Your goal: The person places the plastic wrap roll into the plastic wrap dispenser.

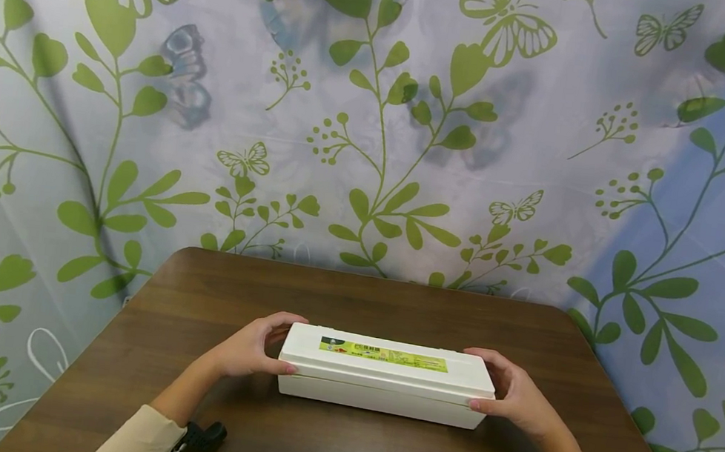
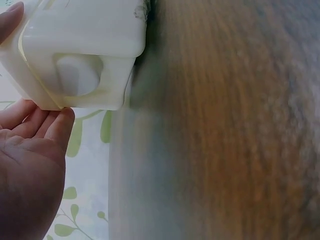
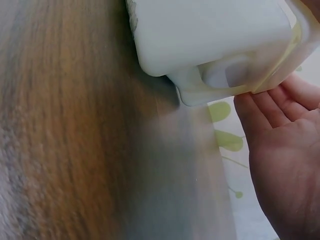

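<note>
A long white cling film box (image 1: 376,399) lies crosswise on the brown table, its lid down and a green-yellow label (image 1: 381,353) on top. My left hand (image 1: 248,347) grips its left end, thumb at the front face and fingers behind. At the other end my right hand (image 1: 520,400) holds it the same way. In the left wrist view a round white piece (image 2: 79,75) sits in a recess in the box's end wall. A similar round piece (image 3: 227,72) shows in the right wrist view. The fingertips of both hands press near the lid seam.
The wood-grain table (image 1: 337,447) has rounded far corners. Behind it hangs a pale curtain (image 1: 376,108) printed with green leaves and butterflies. Dark straps (image 1: 204,441) are at both wrists, by the beige sleeves (image 1: 139,443).
</note>
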`<act>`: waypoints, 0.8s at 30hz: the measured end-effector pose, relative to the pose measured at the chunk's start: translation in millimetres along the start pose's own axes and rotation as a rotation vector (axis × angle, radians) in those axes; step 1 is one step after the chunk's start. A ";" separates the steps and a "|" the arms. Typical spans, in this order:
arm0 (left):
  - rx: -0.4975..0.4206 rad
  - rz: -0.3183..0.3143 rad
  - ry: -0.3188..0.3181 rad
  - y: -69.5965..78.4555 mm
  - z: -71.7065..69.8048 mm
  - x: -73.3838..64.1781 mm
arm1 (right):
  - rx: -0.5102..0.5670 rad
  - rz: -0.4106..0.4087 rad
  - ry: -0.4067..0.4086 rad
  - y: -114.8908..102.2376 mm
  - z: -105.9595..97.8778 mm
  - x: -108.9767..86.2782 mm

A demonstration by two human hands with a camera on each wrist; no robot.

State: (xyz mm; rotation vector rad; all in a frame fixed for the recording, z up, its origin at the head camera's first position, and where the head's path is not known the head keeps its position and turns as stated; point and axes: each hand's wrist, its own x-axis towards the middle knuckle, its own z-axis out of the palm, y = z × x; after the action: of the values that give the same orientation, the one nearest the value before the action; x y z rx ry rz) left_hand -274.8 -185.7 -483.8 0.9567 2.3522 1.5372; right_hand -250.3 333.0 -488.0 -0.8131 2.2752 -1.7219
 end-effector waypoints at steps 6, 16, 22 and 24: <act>0.001 0.006 0.005 0.9 0.8 -0.4 | 0.010 0.001 -0.013 0.3 0.8 -0.8; -0.001 0.046 -0.007 -1.9 0.6 -1.8 | -0.020 0.009 -0.022 -3.1 2.9 -1.7; -0.003 0.067 -0.027 -3.9 0.8 -4.1 | -0.067 -0.017 -0.003 0.9 4.3 -2.8; 0.001 0.077 -0.027 -4.2 1.2 -4.6 | -0.078 -0.022 0.002 2.1 4.5 -3.2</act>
State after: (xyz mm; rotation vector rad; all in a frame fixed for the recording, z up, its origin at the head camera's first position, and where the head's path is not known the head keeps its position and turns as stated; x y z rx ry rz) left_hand -272.4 -188.6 -488.9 1.0731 2.3238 1.5405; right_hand -246.2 331.3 -491.9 -0.8546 2.3565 -1.6533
